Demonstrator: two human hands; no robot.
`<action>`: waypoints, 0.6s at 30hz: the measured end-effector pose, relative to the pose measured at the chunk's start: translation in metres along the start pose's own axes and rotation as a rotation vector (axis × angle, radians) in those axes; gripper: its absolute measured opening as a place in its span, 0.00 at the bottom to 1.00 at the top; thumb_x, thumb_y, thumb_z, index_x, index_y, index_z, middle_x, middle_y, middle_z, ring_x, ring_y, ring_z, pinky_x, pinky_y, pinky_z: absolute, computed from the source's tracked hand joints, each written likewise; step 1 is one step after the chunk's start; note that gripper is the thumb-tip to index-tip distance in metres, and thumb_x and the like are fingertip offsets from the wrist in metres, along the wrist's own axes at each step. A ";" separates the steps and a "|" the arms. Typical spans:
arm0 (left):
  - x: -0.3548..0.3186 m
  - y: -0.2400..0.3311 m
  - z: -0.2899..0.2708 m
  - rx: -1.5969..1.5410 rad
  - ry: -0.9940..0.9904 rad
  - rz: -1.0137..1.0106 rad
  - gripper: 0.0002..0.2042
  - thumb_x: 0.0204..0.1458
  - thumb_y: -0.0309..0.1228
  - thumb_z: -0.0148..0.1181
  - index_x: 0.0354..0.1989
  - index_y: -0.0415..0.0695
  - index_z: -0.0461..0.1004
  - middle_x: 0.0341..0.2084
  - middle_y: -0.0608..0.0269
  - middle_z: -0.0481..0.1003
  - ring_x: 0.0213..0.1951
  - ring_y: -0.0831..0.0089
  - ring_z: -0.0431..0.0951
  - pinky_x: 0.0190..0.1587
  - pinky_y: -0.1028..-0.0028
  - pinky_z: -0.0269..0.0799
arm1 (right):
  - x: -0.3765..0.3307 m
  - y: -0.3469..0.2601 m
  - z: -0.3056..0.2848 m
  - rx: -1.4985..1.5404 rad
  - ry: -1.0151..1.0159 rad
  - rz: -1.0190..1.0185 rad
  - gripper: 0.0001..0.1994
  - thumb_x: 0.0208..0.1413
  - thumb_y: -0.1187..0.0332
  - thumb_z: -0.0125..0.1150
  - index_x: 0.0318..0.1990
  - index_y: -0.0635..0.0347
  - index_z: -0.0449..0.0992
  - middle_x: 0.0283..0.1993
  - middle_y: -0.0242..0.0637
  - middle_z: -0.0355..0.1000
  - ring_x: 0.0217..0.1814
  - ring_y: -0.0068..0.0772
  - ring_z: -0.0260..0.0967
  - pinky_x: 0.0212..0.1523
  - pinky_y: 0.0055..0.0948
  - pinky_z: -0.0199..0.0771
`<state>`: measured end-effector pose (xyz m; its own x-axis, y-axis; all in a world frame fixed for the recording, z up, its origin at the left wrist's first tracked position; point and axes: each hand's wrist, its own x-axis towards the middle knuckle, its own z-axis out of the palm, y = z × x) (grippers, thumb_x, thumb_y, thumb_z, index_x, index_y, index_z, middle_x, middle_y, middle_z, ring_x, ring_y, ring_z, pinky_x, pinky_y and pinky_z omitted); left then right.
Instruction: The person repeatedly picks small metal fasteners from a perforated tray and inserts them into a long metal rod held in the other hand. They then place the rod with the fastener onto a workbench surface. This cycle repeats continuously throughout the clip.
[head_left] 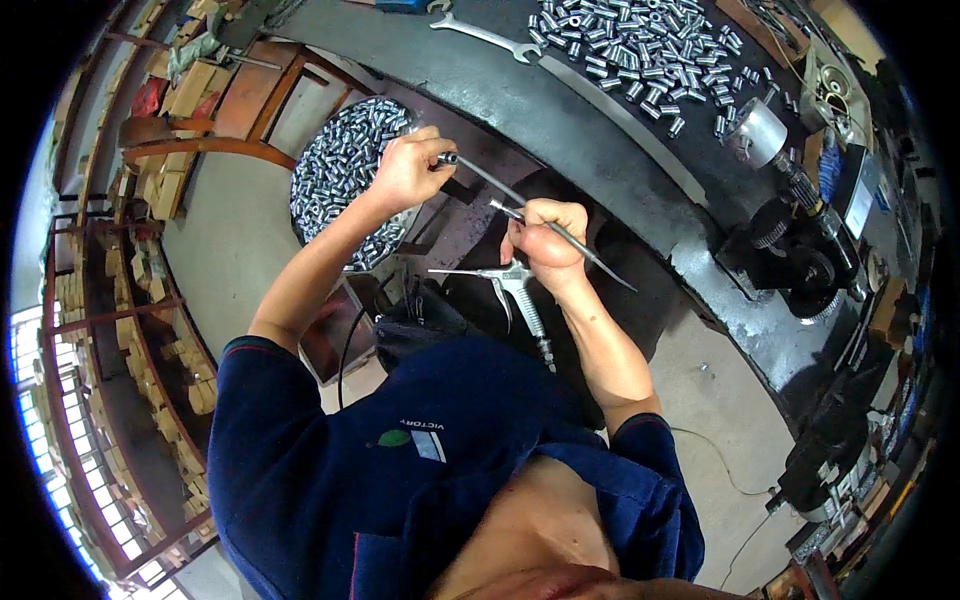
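Two hands (405, 170) on rod (560, 235), beside sleeve-filled tray (340, 170).

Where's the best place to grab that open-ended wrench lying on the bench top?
Take the wrench by the bare middle of its shank, from above. It lies flat on the dark bench, and the shank is slim and straight, clear of the small metal sleeves scattered to its right.

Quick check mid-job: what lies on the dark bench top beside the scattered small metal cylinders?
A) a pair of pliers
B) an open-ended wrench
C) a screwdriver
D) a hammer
B: a silvery open-ended wrench lies flat on the bench, just left of the loose cylinders.
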<state>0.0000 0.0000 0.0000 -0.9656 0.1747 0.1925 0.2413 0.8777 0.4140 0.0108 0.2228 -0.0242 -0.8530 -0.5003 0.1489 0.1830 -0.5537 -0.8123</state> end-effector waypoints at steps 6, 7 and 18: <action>-0.001 0.002 0.002 -0.015 0.022 0.188 0.09 0.34 0.22 0.61 0.29 0.39 0.74 0.18 0.59 0.65 0.19 0.67 0.68 0.21 0.71 0.63 | 0.004 0.000 -0.003 0.160 0.036 0.106 0.15 0.40 0.75 0.48 0.09 0.57 0.52 0.11 0.31 0.51 0.12 0.22 0.50 0.12 0.27 0.63; 0.003 0.005 0.003 0.024 0.028 0.287 0.11 0.34 0.23 0.60 0.30 0.39 0.74 0.20 0.58 0.66 0.20 0.63 0.70 0.22 0.69 0.64 | 0.006 0.003 -0.003 0.118 0.024 0.077 0.15 0.41 0.75 0.49 0.10 0.57 0.52 0.10 0.31 0.51 0.11 0.21 0.50 0.12 0.28 0.64; 0.006 0.018 0.008 0.139 -0.020 0.319 0.10 0.34 0.26 0.59 0.29 0.43 0.74 0.23 0.61 0.70 0.23 0.62 0.74 0.25 0.66 0.68 | 0.009 0.028 -0.006 -0.012 0.017 0.044 0.12 0.41 0.79 0.46 0.10 0.59 0.56 0.11 0.30 0.56 0.12 0.20 0.58 0.13 0.23 0.62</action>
<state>-0.0022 0.0202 0.0010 -0.8460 0.4570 0.2747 0.5167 0.8299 0.2105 0.0058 0.2066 -0.0492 -0.8525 -0.5124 0.1036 0.2145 -0.5235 -0.8246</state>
